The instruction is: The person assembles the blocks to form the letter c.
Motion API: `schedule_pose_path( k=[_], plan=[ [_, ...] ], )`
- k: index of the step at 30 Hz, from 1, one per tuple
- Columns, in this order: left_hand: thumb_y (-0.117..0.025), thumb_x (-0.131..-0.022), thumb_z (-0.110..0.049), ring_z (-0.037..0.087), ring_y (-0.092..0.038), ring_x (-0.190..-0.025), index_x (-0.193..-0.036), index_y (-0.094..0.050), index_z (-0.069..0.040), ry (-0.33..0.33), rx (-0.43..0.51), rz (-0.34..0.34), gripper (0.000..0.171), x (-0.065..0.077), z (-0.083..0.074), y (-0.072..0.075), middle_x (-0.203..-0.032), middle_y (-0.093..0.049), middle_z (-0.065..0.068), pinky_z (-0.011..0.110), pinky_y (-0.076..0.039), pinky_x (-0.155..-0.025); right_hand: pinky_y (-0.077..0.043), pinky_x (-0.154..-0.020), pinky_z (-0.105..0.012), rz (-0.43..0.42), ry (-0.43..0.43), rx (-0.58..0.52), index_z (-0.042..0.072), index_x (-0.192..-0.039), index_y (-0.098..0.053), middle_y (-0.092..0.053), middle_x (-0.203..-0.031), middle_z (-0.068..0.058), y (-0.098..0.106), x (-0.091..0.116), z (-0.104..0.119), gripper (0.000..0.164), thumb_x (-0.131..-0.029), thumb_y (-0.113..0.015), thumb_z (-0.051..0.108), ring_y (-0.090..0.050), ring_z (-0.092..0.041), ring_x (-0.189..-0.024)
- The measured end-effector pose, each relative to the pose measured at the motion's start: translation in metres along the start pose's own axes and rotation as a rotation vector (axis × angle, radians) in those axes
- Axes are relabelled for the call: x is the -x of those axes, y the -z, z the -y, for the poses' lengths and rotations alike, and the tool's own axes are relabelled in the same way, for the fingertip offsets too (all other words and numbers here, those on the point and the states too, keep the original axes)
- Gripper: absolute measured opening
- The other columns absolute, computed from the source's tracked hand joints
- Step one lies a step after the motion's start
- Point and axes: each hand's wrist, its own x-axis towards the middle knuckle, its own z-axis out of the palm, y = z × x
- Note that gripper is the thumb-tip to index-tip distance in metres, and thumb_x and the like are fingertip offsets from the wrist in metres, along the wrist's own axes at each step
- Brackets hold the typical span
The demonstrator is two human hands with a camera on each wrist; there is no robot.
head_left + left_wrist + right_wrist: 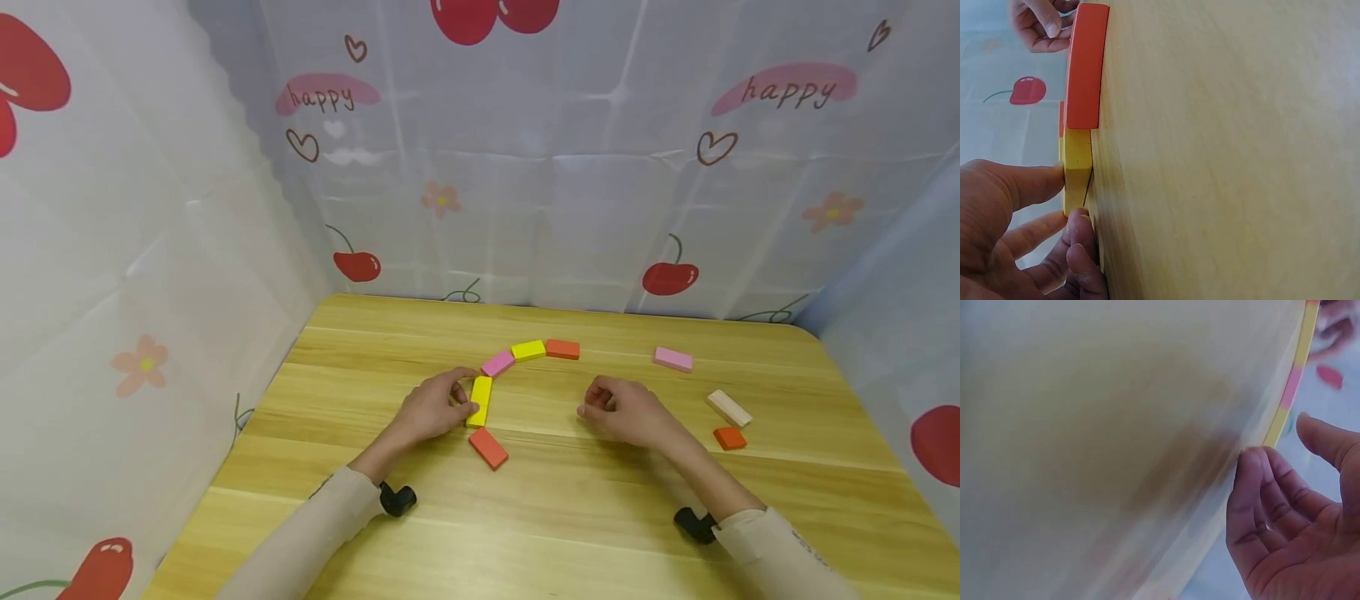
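My left hand (pixel 435 406) pinches a long yellow wooden block (pixel 481 400) lying on the table, its thumb at the near part and index finger by the far end. Off the near end of that block lies a red block (pixel 488 448), slanted; in the left wrist view the red block (pixel 1087 65) looms in front. From the far end a curve carries on with a pink block (pixel 498 364), a second yellow block (pixel 528 350) and an orange-red block (pixel 562 349). Right of the curve, my right hand (pixel 630 411) hovers with loosely bent fingers and holds nothing.
Toward the right of the wooden table (pixel 555 525) lie a light pink block (pixel 673 359), a plain wood block (pixel 729 407) and a short orange block (pixel 730 438). A white curtain (pixel 525 217) printed with cherries hangs along the table's back edge and both sides.
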Motion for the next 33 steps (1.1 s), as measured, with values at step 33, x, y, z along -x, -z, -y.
schedule_pose_path(
  k=[33],
  plan=[
    [-0.078, -0.099, -0.028, 0.017, -0.06, -0.077, -0.152, -0.059, -0.025, -0.022, -0.014, 0.001, 0.057, -0.001, 0.002, -0.001, -0.098, -0.068, -0.003, 0.033, -0.045, -0.067, -0.052, -0.087, -0.044, -0.137, -0.143, 0.069, -0.004, -0.139, -0.059, -0.062, -0.135, -0.031, 0.085, 0.003, -0.114, 0.042, -0.105, -0.067, 0.019, -0.062, -0.037, -0.102]
  ],
)
